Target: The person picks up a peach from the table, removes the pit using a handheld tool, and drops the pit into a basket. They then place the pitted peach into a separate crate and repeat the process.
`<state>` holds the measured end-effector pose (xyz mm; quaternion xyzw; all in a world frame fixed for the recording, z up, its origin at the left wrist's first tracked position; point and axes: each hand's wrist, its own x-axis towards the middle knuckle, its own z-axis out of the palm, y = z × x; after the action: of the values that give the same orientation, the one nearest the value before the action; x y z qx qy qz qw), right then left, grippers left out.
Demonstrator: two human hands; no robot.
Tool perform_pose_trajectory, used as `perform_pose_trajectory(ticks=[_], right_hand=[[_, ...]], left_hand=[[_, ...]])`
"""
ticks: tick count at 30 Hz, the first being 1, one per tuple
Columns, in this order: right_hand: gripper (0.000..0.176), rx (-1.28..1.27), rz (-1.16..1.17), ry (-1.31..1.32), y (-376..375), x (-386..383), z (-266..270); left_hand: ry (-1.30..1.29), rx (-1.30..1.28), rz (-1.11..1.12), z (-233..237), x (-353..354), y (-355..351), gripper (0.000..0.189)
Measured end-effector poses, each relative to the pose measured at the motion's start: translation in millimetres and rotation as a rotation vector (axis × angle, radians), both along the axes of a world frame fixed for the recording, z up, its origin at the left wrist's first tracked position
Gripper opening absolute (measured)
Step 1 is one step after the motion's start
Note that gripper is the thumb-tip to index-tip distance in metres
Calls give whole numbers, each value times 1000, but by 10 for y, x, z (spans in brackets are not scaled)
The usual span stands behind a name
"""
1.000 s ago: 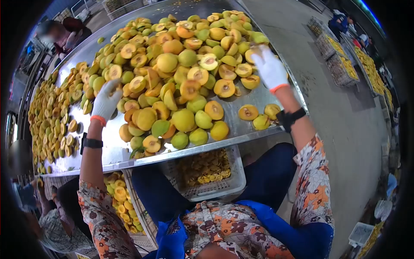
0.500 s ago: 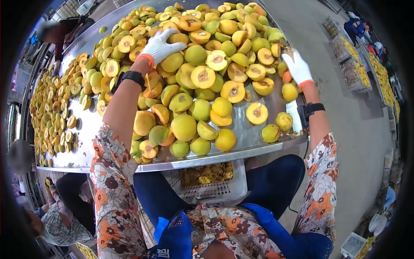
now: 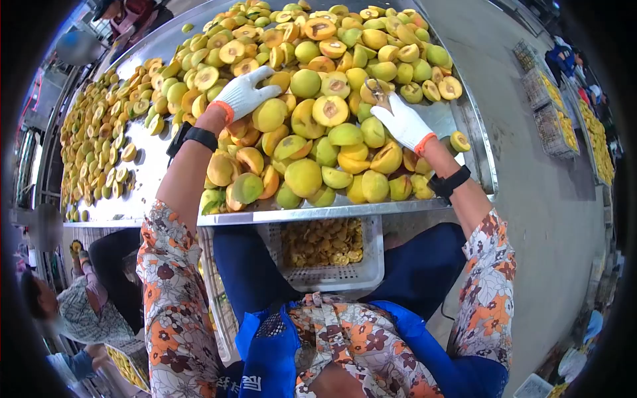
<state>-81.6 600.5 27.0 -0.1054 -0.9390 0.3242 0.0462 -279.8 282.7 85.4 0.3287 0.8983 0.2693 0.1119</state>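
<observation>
My left hand (image 3: 247,93), in a white glove with an orange cuff, rests on the heap of halved yellow peaches (image 3: 330,111). Its fingers and thumb are spread, and just below the thumb sits a rounded yellow-green peach (image 3: 270,115). In the right part of the heap, my gloved right hand (image 3: 402,123) is closed around a small metal tool with a looped end (image 3: 377,89). The loop shows beyond the fingers among the fruit; the handle is mostly hidden. Some halves show brown pit cavities, while others lie skin side up.
The metal table (image 3: 332,213) has a raised rim. Beneath it, between my knees, stands a pale plastic crate (image 3: 318,282) holding brownish-yellow scraps. A co-worker (image 3: 89,298) sits at the left; another leans in at the upper left. Crates of fruit (image 3: 551,109) line the right aisle.
My right hand has moved left, away from the table's right side, and fruit there is now bunched closer to the heap. The left hand stays on the pile. The view has shifted slightly.
</observation>
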Motion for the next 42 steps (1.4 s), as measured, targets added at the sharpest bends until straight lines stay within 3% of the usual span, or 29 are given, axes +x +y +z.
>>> perform_pose_trajectory(ticks=[3, 5, 9, 11, 13, 15, 16, 20, 22, 23, 26, 27, 29, 31, 36, 39, 42], right_hand=[[77, 95, 77, 18, -16, -7, 2], [70, 208, 95, 22, 21, -1, 61], [54, 449, 137, 154, -57, 191, 453], [53, 262, 35, 236, -220, 432, 721], [49, 197, -24, 318, -502, 762, 1002], [44, -301, -90, 132, -727, 1046, 1151], [37, -534, -57, 201, -842, 1162, 1040], [29, -796, 17, 29, -1468, 1618, 785], [29, -758, 29, -17, -1733, 1803, 661], [30, -701, 35, -15, -1858, 1875, 603], [31, -558, 117, 181, -2188, 1975, 472], [32, -526, 149, 263, -2276, 1990, 451], [33, -549, 150, 216, -2378, 1993, 512], [36, -531, 173, 161, -2455, 1986, 579], [35, -448, 210, 165, -2558, 2040, 514], [33, -378, 224, 164, -2606, 2071, 488], [33, -224, 227, 111, -2634, 2092, 471]], left_hand=[[227, -86, -123, -15, 178, -282, 55], [169, -107, 28, -70, 375, -455, 47], [259, -66, -93, -76, 615, -689, 48], [386, 134, 13, -31, 819, -754, 46], [464, 156, 96, 35, 1064, -750, 46], [381, 30, 152, 127, 1466, -687, 47], [355, 11, 78, 20, 1550, -695, 53], [528, -38, 78, -252, 1655, -685, 61], [219, 402, 272, -124, 1826, -717, 59], [185, 555, 263, -119, 1902, -756, 54], [-581, 1181, 256, -52, 2359, -818, 43], [-753, 1211, 257, -64, 2508, -870, 43], [-780, 1326, 420, -64, 2820, -707, 46], [-959, 1329, 319, -197, 2948, -826, 49], [-786, 1220, 143, -350, 3033, -931, 46], [-827, 1214, 322, -476, 3086, -991, 44], [-723, 1131, 276, -502, 3080, -1048, 44]])
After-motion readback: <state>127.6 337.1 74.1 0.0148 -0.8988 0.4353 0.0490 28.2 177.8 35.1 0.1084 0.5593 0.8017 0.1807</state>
